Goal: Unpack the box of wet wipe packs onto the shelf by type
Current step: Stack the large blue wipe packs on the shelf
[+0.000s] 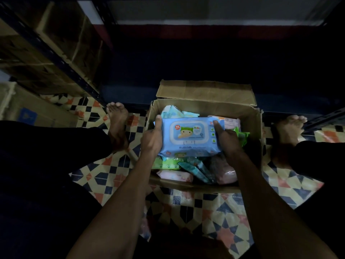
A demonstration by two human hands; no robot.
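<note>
Two bare forearms reach forward from the bottom of the view over a patterned tile floor (pixel 220 217) of cream, navy and orange shapes. The left hand (pixel 152 141) grips the left end of a blue wet wipe pack (pixel 190 136), thumb lying up along the pack's face and the other fingers curled out of sight beneath it. The right hand (pixel 226 139) grips the right end the same way, its thumb (pixel 217 126) pressed on the front and the rest of the fingers wrapped behind. The pack is held level, label up, just above the open cardboard box (pixel 250 116); its printed lid panel shows a cartoon child with green hair and a red round badge.

Under the pack, the box holds more packs lying jumbled: a pink pack (pixel 175 175) against the near wall, a light green pack (pixel 165 163) beside it, dark teal packs (pixel 199 168) leaning on edge, and a pinkish plastic-wrapped bundle (pixel 226 172) at the near right. A bright green pack (pixel 241 135) shows past the right hand, and pale blue packs (pixel 172 111) lie at the far left corner. The far flap (pixel 205 92) stands open.

Bare feet rest on the tiles on either side of the box. Beyond lies the dark lower shelf (pixel 186 68) of a metal rack; its contents cannot be made out. At far left, brown cartons (pixel 61 40) sit on another rack.
</note>
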